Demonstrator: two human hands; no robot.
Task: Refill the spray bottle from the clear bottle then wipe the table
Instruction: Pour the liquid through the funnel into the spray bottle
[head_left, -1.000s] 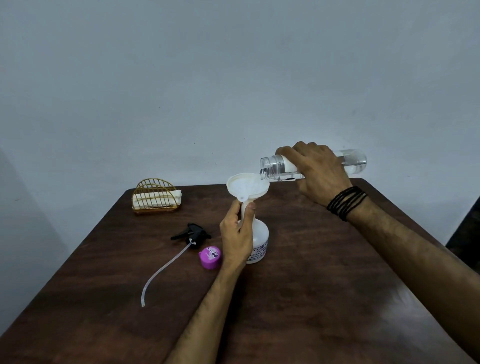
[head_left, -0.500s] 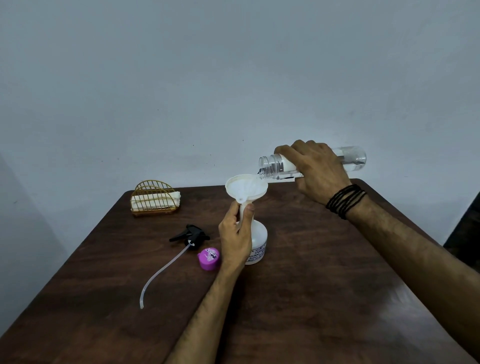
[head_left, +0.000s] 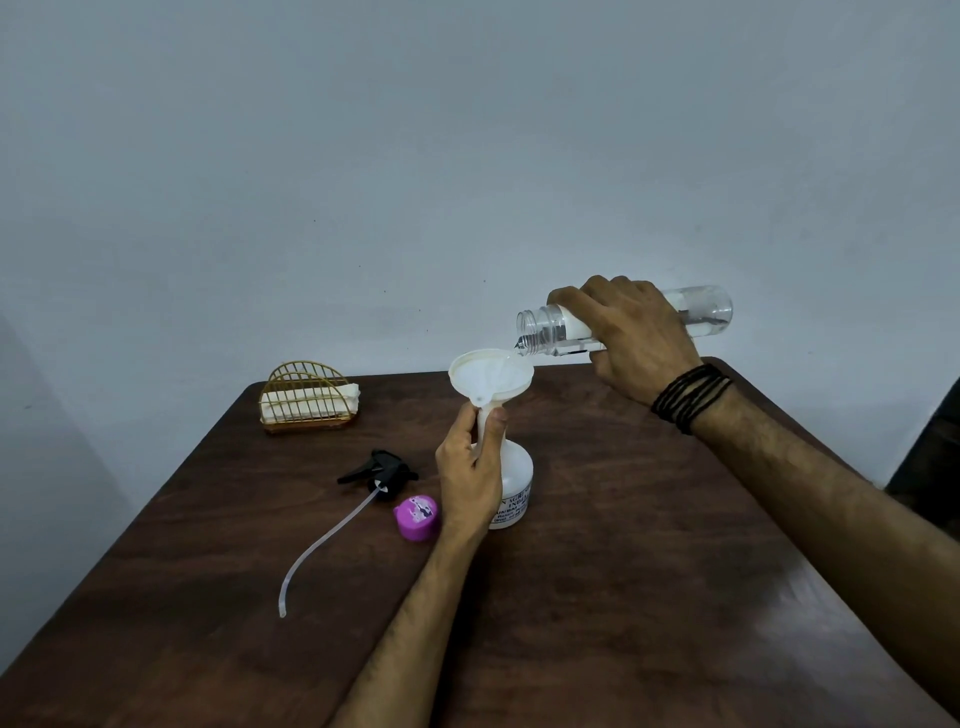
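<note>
A white spray bottle stands upright near the middle of the dark wooden table, with a white funnel set in its neck. My left hand grips the funnel stem and the bottle's neck. My right hand holds the clear bottle almost level, its open mouth at the funnel's rim. A thin stream of water runs from the mouth into the funnel. The black spray head with its long clear tube lies to the left of the bottle.
A purple cap lies just left of my left wrist. A gold wire holder with a white cloth stands at the table's back left. A pale wall runs behind the table. Something dark shows at the far right edge.
The clear bottle's mouth has dipped slightly toward the funnel while the pour goes on. Both hands hold almost the same positions.
</note>
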